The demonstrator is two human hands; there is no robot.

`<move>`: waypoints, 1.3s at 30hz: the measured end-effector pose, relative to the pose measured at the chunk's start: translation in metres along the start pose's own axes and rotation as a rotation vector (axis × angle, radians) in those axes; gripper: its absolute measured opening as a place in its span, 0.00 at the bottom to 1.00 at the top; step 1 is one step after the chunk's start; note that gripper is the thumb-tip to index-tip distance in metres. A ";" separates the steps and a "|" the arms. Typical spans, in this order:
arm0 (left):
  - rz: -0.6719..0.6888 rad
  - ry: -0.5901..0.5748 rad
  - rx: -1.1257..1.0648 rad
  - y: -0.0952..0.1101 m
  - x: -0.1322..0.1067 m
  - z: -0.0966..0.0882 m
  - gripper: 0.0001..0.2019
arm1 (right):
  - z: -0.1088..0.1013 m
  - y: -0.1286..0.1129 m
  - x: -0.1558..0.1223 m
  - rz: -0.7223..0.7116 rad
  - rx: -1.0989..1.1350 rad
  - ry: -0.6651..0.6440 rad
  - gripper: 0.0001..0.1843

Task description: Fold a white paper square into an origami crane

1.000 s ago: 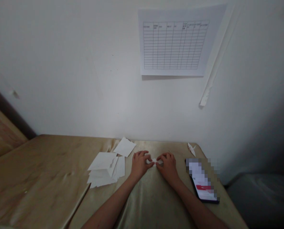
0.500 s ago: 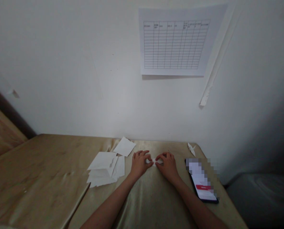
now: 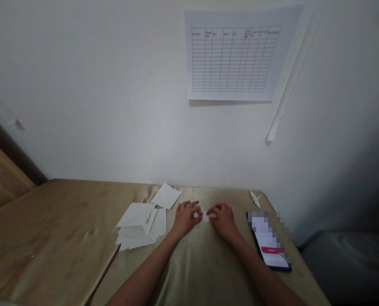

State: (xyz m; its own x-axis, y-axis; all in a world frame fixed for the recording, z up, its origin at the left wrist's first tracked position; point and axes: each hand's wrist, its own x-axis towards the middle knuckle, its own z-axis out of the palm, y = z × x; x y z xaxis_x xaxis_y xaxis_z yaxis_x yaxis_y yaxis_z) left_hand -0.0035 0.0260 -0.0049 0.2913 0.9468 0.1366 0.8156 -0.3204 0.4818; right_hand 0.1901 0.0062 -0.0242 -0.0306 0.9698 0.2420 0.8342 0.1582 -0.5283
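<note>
A small piece of white paper (image 3: 205, 217) lies between my two hands, low over the gold-brown cloth surface (image 3: 205, 263). My left hand (image 3: 186, 216) pinches its left side between thumb and index finger, the other fingers stretched out. On the opposite side, my right hand (image 3: 222, 217) pinches the paper with thumb and forefinger, its other fingers curled. The fingertips hide much of the paper, so its folds cannot be made out. Left of my hands are a loose pile of white paper sheets (image 3: 135, 238) and a single square sheet (image 3: 166, 196).
A folded white paper figure (image 3: 255, 199) rests near the back right corner. Below it lies a phone (image 3: 269, 244) with a lit, partly blurred screen. The white wall (image 3: 113, 106) rises behind the surface, with a printed table sheet (image 3: 230, 59) on it.
My fingertips have moved slightly apart, and a little more of the white paper shows between them. The sheets, the folded figure and the phone stay put.
</note>
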 end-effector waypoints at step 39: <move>0.108 0.087 0.058 0.004 -0.010 0.002 0.13 | -0.010 0.005 -0.011 -0.066 0.033 0.039 0.07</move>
State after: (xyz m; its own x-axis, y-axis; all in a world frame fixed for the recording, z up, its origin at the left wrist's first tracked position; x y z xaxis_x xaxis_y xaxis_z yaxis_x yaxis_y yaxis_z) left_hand -0.0022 0.0153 -0.0059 0.3365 0.9048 0.2608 0.8099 -0.4194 0.4100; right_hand 0.1995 -0.0059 -0.0214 -0.0628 0.9492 0.3083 0.8123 0.2281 -0.5369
